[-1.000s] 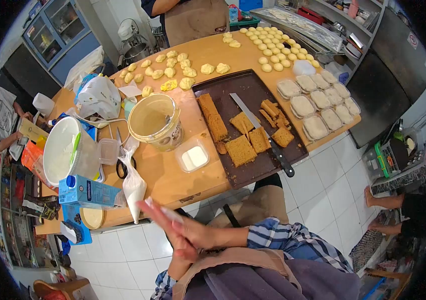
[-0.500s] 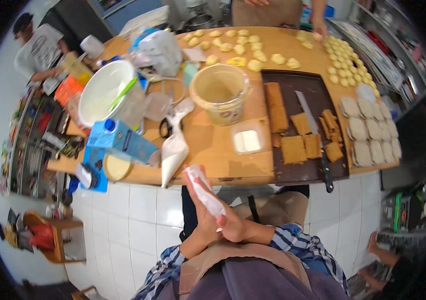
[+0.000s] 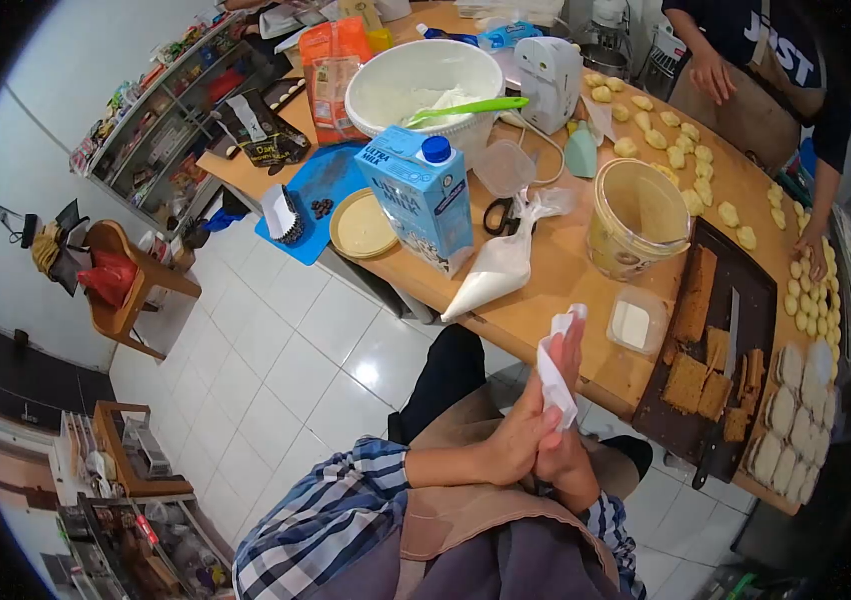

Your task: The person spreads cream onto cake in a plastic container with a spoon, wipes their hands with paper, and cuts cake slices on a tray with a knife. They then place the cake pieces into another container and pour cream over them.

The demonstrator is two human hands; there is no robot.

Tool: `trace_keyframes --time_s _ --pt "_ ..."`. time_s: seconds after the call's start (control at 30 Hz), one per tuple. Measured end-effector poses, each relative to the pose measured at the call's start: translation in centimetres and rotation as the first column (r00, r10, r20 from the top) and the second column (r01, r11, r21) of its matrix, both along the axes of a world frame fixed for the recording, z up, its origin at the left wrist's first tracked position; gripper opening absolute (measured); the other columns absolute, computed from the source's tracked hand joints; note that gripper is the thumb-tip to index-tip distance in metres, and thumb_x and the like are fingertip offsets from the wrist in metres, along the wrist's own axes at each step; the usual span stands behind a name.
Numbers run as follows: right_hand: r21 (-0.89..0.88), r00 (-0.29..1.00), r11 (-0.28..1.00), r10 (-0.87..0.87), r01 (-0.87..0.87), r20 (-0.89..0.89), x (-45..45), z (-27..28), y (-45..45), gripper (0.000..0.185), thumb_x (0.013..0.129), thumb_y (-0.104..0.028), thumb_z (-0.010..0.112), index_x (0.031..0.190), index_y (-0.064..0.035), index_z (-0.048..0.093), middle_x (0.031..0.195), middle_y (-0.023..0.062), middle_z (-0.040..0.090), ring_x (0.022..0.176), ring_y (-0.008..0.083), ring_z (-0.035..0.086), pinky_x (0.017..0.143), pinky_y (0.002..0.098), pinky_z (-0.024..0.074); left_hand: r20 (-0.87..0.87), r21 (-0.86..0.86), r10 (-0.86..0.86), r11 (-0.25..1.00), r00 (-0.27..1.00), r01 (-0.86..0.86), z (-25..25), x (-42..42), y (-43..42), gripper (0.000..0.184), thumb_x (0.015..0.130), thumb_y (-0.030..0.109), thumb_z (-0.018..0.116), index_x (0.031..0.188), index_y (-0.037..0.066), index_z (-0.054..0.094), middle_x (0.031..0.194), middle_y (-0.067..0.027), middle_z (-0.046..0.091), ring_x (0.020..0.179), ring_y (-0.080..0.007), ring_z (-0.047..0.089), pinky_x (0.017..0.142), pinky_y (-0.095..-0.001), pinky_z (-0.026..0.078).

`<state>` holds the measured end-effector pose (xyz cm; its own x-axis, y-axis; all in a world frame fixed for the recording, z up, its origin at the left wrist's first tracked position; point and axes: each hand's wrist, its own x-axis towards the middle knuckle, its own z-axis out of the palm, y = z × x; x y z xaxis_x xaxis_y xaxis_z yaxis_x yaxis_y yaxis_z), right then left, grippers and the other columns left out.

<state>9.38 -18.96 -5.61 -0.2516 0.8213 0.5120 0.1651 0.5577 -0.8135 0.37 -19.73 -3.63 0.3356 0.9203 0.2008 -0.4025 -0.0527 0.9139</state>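
Note:
My left hand [image 3: 518,438] and my right hand [image 3: 568,458] are pressed palm to palm above my lap, with a crumpled white tissue [image 3: 554,382] held between them. My fingers are stretched upward, and the tissue sticks out along them. Nearest on the table edge is a filled piping bag [image 3: 498,268] with white content, tip toward me. To its right sits a small clear tub [image 3: 634,322] with a white block inside. A blue milk carton [image 3: 424,200] stands upright to the left, near black-handled scissors [image 3: 499,215].
A white bowl [image 3: 386,90] holds white cream and a green spatula [image 3: 471,108]. A tall plastic bucket [image 3: 636,225] stands near a dark tray [image 3: 661,400] with cut brown cake and a knife [image 3: 734,330]. Dough balls [image 3: 688,132] cover the far side, where another person's hand [image 3: 814,250] touches some.
My view has swung left, so the table appears shifted right and tilted. My hands stay pressed together on the tissue, their fingers now pointing more upright.

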Motion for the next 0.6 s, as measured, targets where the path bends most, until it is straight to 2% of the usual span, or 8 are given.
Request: trace_keyframes --time_s 0.03,0.13,0.23,0.33,0.43,0.47,0.57,0.6 --pt "-0.004 0.999 1.0 -0.031 0.031 0.026 0.4 0.0 0.4 0.093 0.083 -0.072 0.027 0.146 -0.0032 0.015 0.152 0.022 0.002 0.14 0.0405 -0.002 0.108 0.0542 -0.0009 -0.051 -0.033 -0.029 0.999 0.998 0.027 -0.3 -0.1 0.0 0.083 0.093 0.046 0.044 0.146 0.003 -0.003 0.153 -0.0115 -0.001 0.141 -0.0244 0.0 0.112 -0.035 0.001" --pt "-0.099 0.998 0.994 0.049 -0.054 -0.05 -0.7 -0.6 -0.6 0.095 0.083 -0.072 0.032 0.146 -0.0026 0.013 0.151 0.0225 0.002 0.139 0.0409 -0.001 0.11 0.0511 0.0001 -0.195 0.148 0.098 0.987 0.976 -0.069 -0.4 -1.8 0.8 0.073 0.096 0.042 0.038 0.146 0.001 0.002 0.153 -0.0134 0.004 0.14 -0.0276 0.012 0.112 -0.0367 0.009" --pt "-0.17 0.95 0.954 0.205 -0.247 -0.235 -2.2 -1.3 -2.4 0.097 0.082 -0.068 0.043 0.145 -0.0024 0.011 0.149 0.0266 0.006 0.139 0.0405 0.004 0.111 0.046 0.0051 0.134 -0.126 0.151 0.983 0.979 -0.134 1.5 -2.4 2.5 0.059 0.099 0.035 0.033 0.143 -0.001 0.019 0.149 -0.0162 0.019 0.132 -0.0288 0.033 0.107 -0.0378 0.026" --pt "-0.149 0.967 0.962 0.209 -0.229 -0.143 -1.5 0.8 -3.2 0.076 0.084 -0.039 0.061 0.142 -0.0034 0.027 0.142 0.0271 0.028 0.134 0.0405 0.026 0.108 0.0435 0.0232 0.063 -0.167 0.199 0.968 0.978 -0.187 1.9 -4.0 3.5 0.051 0.099 0.036 0.03 0.13 -0.003 0.043 0.141 -0.0179 0.037 0.122 -0.0292 0.046 0.097 -0.0393 0.041" --pt "-0.009 0.997 0.998 0.063 -0.064 -0.05 -1.7 0.7 -2.6 0.055 0.076 -0.002 0.063 0.129 -0.0022 0.048 0.123 0.0236 0.052 0.118 0.0373 0.049 0.096 0.0395 0.0409 0.194 -0.172 0.276 0.954 0.942 -0.244 0.9 -3.9 3.8 0.048 0.098 0.034 0.032 0.126 -0.002 0.046 0.141 -0.0178 0.037 0.118 -0.0282 0.049 0.096 -0.0394 0.041" --pt "-0.019 0.996 0.999 -0.05 0.049 -0.076 -1.9 2.2 -2.3 0.044 0.07 0.013 0.056 0.112 0.0006 0.061 0.103 0.0176 0.064 0.099 0.0308 0.062 0.084 0.0367 0.0488 0.139 -0.145 0.32 0.943 0.937 -0.3 0.5 -3.5 3.7 0.046 0.097 0.034 0.034 0.123 -0.002 0.049 0.14 -0.018 0.037 0.114 -0.0273 0.05 0.096 -0.0401 0.041" --pt "-0.093 0.988 0.985 -0.148 0.145 -0.032 -0.5 2.4 -1.2 0.039 0.072 0.011 0.058 0.109 0.0006 0.063 0.099 0.0166 0.066 0.092 0.0286 0.065 0.082 0.0352 0.0498 0.25 -0.196 0.278 0.953 0.928 -0.232 -1.0 -4.1 3.8 0.042 0.097 0.03 0.038 0.121 -0.002 0.051 0.14 -0.0161 0.039 0.115 -0.0264 0.051 0.096 -0.0386 0.039" --pt "0.074 0.96 0.958 -0.272 0.276 -0.065 -0.3 2.4 0.2 0.037 0.07 0.011 0.059 0.106 0.0008 0.064 0.095 0.0158 0.066 0.087 0.0259 0.066 0.076 0.033 0.0513 0.297 -0.225 0.31 0.942 0.903 -0.249 -1.5 -4.6 4.1 0.042 0.096 0.029 0.039 0.119 -0.003 0.052 0.14 -0.0153 0.04 0.113 -0.0255 0.051 0.097 -0.0377 0.039"
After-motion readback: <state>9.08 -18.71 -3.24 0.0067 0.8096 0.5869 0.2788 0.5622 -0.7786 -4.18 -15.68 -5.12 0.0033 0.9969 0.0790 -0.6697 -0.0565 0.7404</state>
